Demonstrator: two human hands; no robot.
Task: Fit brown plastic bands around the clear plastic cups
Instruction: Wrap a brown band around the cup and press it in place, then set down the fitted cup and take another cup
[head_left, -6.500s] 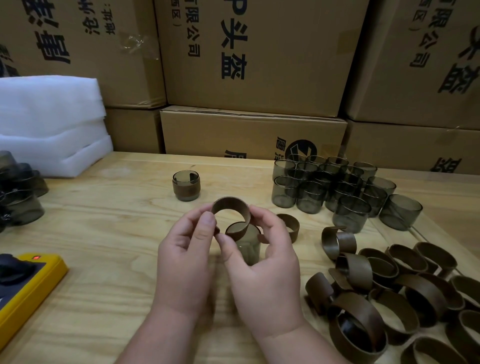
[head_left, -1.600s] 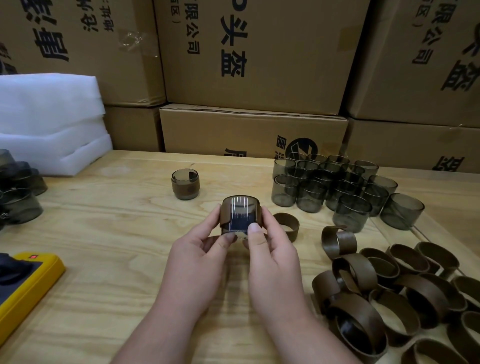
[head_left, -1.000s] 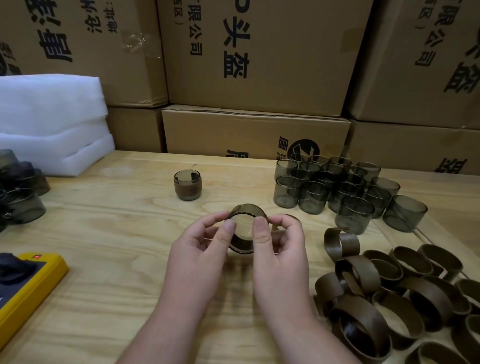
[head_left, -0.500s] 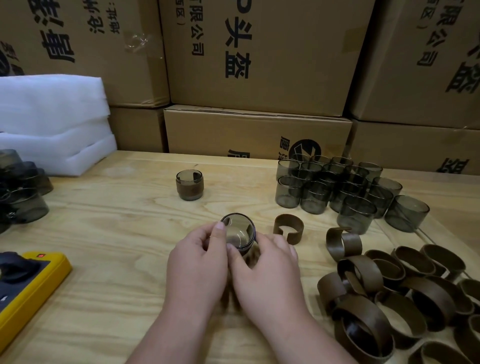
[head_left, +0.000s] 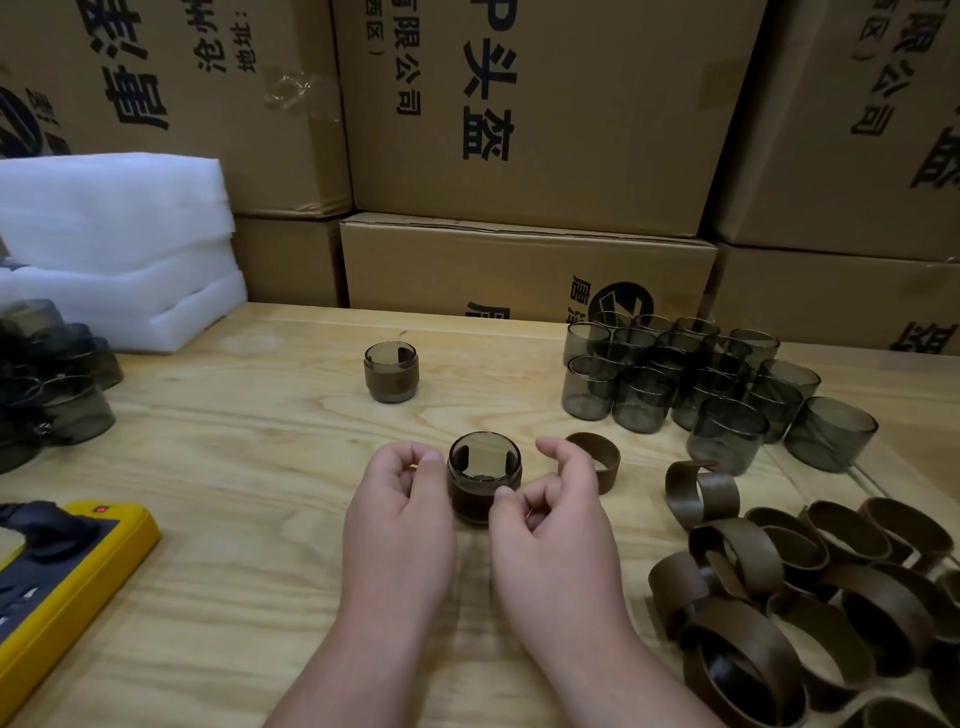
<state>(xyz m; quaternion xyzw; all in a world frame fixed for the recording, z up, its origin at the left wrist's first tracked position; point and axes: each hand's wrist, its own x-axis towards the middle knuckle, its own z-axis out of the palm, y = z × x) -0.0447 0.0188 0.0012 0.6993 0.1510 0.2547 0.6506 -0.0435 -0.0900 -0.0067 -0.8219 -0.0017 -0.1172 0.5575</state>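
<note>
A smoky clear plastic cup wearing a brown plastic band (head_left: 484, 480) stands upright mid-worktop (head_left: 234, 467). The left hand (head_left: 400, 512) at 9 o'clock and the right hand (head_left: 553, 519) at 4 o'clock pinch it with curled fingers.

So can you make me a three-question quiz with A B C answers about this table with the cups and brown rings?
1. Where is the pile of loose brown bands?
A. on the white foam
B. on the table's right side
C. inside a box

2. How many banded cups stand on the table?
A. two
B. five
C. none

3. How is the near banded cup standing?
A. on its side
B. stacked on another cup
C. upright, mouth up

Answers:
1 B, the bands lie heaped right of the right hand.
2 A, one sits between the left hand and the right, the far banded cup stands behind.
3 C, its open rim faces up.
</note>
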